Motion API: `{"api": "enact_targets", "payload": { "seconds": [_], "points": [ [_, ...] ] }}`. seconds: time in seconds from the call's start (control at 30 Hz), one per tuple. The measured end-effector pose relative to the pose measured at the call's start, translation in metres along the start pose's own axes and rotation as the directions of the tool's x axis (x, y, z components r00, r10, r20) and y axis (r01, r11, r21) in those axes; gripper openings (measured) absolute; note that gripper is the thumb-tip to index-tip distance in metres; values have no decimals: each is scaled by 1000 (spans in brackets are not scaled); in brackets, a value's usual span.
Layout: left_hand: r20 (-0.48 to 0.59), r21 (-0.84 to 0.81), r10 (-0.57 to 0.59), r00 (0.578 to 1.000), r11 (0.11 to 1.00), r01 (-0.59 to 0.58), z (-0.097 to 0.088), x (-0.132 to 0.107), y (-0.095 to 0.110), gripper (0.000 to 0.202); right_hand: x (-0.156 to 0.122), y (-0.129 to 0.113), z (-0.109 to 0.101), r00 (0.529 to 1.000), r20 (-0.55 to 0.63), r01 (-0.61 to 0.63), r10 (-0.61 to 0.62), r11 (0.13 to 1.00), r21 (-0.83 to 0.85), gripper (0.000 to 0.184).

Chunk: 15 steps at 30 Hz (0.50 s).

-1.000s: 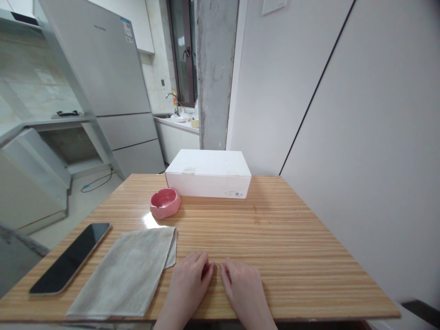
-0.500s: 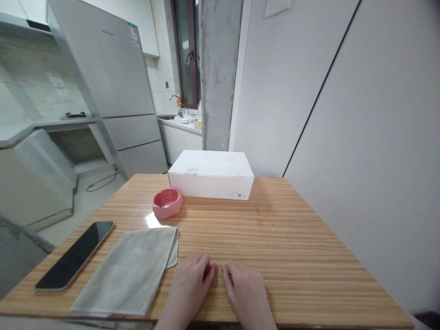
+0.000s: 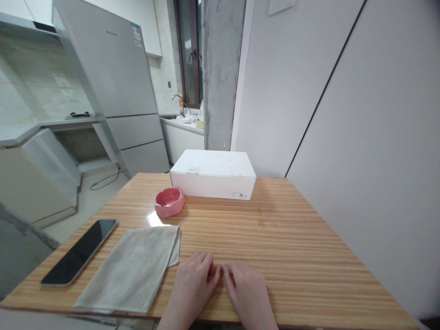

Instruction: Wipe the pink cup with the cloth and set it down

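Note:
My left hand (image 3: 196,276) rests on the wooden table near its front edge, back up and fingers curled under. Beside it lies my right hand (image 3: 246,284), curled the same way, the two thumbs almost touching. I see nothing held in either hand, and the fingertips are mostly tucked out of sight. Just left of my left hand a folded grey cloth (image 3: 132,270) lies flat, one corner turned over. Farther left is a smartphone (image 3: 80,252) with a dark screen. Beyond the cloth stands a pink ashtray (image 3: 169,202), near a closed white box (image 3: 211,184).
The striped wooden table (image 3: 302,261) narrows toward its far end. A white wall (image 3: 326,151) runs along its right side. Behind are a grey pillar (image 3: 222,73), a tall refrigerator (image 3: 113,68) and a kitchen counter with a faucet (image 3: 181,103).
My left hand has shifted slightly right, bringing its thumb closer to my right thumb. The whole view has moved a little. The objects on the table stay in place.

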<state>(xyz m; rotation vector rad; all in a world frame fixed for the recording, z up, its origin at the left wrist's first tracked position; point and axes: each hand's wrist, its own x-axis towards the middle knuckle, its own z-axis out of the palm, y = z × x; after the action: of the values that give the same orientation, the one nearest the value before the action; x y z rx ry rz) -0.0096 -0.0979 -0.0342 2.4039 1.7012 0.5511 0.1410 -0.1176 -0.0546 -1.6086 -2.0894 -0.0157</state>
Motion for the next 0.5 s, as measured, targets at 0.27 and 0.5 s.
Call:
{"api": "enact_targets", "payload": {
  "seconds": [0.27, 0.5],
  "points": [
    [121, -347, 9, 993, 937, 34, -41, 17, -19, 21, 1, 2, 5, 994, -96, 46, -52, 997, -68, 42],
    [-340, -327, -318, 885, 922, 206, -77, 96, -139, 90, 2, 0, 1, 997, -71, 28, -31, 999, -47, 43]
  ]
}}
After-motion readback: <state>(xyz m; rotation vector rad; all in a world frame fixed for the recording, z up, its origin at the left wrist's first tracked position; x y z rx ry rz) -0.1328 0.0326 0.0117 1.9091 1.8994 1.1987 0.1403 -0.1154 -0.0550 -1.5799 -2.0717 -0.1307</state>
